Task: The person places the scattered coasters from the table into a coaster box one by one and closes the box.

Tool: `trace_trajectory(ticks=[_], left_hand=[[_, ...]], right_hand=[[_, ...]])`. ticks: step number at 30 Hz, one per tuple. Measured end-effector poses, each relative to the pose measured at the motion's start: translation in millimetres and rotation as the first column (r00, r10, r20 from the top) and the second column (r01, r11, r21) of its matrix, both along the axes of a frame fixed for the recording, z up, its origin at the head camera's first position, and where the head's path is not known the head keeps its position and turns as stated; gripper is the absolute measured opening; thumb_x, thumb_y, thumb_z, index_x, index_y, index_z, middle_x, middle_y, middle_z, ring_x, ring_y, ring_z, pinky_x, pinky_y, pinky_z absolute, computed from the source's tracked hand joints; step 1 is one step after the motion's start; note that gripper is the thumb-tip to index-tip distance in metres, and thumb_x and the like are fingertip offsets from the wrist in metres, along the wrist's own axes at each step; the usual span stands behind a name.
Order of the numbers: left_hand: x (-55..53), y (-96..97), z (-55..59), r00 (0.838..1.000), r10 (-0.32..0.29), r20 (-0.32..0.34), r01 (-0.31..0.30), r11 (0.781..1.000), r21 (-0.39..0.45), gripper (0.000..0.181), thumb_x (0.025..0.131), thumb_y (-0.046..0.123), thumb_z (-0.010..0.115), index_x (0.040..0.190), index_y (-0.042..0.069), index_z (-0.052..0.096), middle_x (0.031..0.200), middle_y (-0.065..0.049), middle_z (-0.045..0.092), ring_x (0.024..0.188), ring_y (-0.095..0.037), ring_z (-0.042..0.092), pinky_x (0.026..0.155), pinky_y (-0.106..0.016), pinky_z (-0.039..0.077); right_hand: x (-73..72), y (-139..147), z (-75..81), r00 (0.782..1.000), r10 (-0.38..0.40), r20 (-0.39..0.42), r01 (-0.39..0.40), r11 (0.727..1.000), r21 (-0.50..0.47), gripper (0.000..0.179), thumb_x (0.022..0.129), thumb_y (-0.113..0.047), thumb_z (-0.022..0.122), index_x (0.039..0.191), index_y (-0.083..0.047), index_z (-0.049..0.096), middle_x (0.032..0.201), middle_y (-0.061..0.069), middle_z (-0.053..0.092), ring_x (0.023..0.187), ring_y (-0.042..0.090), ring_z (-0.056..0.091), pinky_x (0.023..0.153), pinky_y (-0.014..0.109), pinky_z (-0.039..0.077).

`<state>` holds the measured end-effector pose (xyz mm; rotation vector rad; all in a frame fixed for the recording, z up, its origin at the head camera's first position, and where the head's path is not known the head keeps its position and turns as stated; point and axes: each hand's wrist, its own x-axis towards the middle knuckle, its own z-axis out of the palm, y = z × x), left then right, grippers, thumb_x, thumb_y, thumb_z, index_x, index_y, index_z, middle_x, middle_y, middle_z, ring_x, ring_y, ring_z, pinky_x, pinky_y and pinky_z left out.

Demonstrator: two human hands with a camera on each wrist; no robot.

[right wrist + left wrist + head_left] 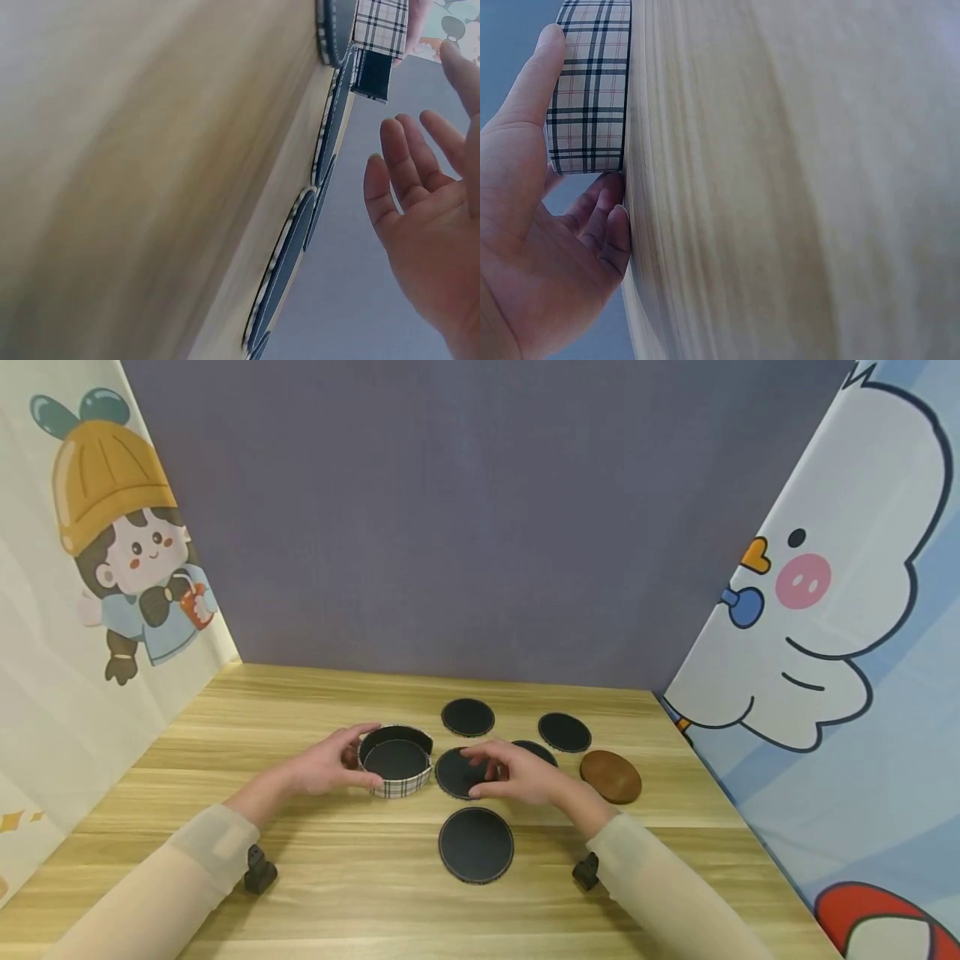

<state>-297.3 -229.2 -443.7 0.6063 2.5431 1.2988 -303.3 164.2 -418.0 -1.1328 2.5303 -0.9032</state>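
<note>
The sleeved left forearm [153, 885] and right forearm [675, 889] reach forward, angled inward. The left hand [326, 767] curves, thumb extended, fingers bent, though partly hidden; the right hand [521, 772] hovers, thumb apart, fingers loosely bent.

Plaid band [592, 97] seen at upper left, cut off by top frame edge; cream ground crossed by dark lines and thin reddish ones, dark trim set along side next to wooden tabletop [780, 187]. Band held by left hand [544, 247]: thumb laid against edge away from wood, other fingers curled near band's lower end. Grey-blue backdrop [506, 45] glimpsed behind hand. Grain blurred toward right.
</note>
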Motion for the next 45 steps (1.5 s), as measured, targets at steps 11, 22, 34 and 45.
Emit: trace_trajectory(ticks=[11,22,34,45], left_hand=[[-0.6,0.3,0.7,1.000,0.002,-0.004,-0.002,1.000,0.009,0.109,0.091,0.028,0.093,0.172,0.003,0.025,0.128,-0.027,0.060,0.107,-0.029,0.066,0.087,-0.039,0.057],[-1.6,-1.1,1.5,1.000,-0.010,-0.017,0.011,1.000,0.007,0.108,0.091,0.026,0.093,0.172,0.000,0.025,0.128,-0.028,0.062,0.107,-0.028,0.068,0.088,-0.038,0.057],[0.2,-2.3,0.2,1.000,-0.012,-0.018,0.012,1.000,0.011,0.107,0.091,0.026,0.093,0.171,0.000,0.026,0.126,-0.027,0.062,0.106,-0.028,0.069,0.089,-0.039,0.057],[2.3,-1.1,-0.3,1.000,0.010,-0.017,-0.010,1.000,-0.009,0.109,0.091,0.030,0.094,0.172,0.002,0.027,0.128,-0.026,0.057,0.108,-0.028,0.065,0.089,-0.038,0.055]], right_hand=[[23.7,33.0,-4.1,1.000,0.002,0.027,-0.002,1.000,0.021,0.062,0.102,-0.043,0.079,0.156,-0.018,0.061,0.133,0.007,0.064,0.108,0.019,0.063,0.092,0.035,0.055],[39.0,51.9,-9.2,0.991,0.072,0.109,-0.076,0.996,0.034,0.057,0.100,-0.040,0.082,0.152,-0.025,0.066,0.145,0.001,0.058,0.121,0.022,0.062,0.102,0.035,0.055],[46.9,39.5,-12.6,0.987,0.143,0.076,-0.155,0.970,0.186,0.070,0.090,-0.042,0.093,0.153,-0.045,0.063,0.167,-0.001,0.047,0.154,0.028,0.039,0.123,0.063,0.034],[53.3,30.1,-19.7,0.992,0.124,0.018,-0.125,0.965,0.233,0.073,0.084,-0.044,0.096,0.149,-0.052,0.064,0.152,-0.005,0.048,0.139,0.019,0.041,0.114,0.046,0.041]])
